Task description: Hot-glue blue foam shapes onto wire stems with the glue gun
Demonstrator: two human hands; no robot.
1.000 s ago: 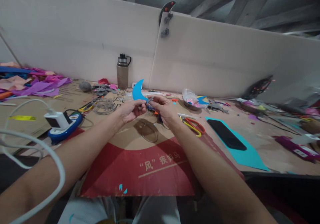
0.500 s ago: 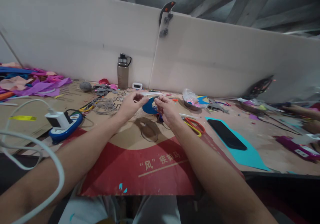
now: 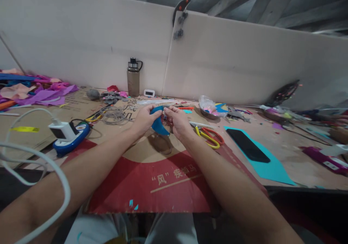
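Observation:
My left hand (image 3: 144, 121) pinches a blue crescent-shaped piece (image 3: 159, 127), its curved tip pointing down and to the right. Close beside it, my right hand (image 3: 178, 122) has its fingertips pressed together near the crescent's upper edge. Something small and dark with thin strands shows by those fingers, but I cannot make out what it is. Both hands are above a red and tan cardboard sheet (image 3: 152, 186). A loop of thin wire lies in shadow on the cardboard below them. Yellow-handled scissors (image 3: 208, 139) and red-handled scissors (image 3: 217, 135) lie just right of my right hand.
A bottle (image 3: 133, 79) stands against the white partition (image 3: 81, 37). Coiled grey wire (image 3: 115, 115) and a blue power strip (image 3: 72, 139) are on the left. A black phone (image 3: 247, 146) rests on turquoise sheet (image 3: 277, 175) at right. Another person's hand (image 3: 339, 133) is far right.
The blue crescent has turned, so its tip now hangs downward between my hands. My right hand has shifted slightly and its fingers have changed position. The other person's hand at right has moved back.

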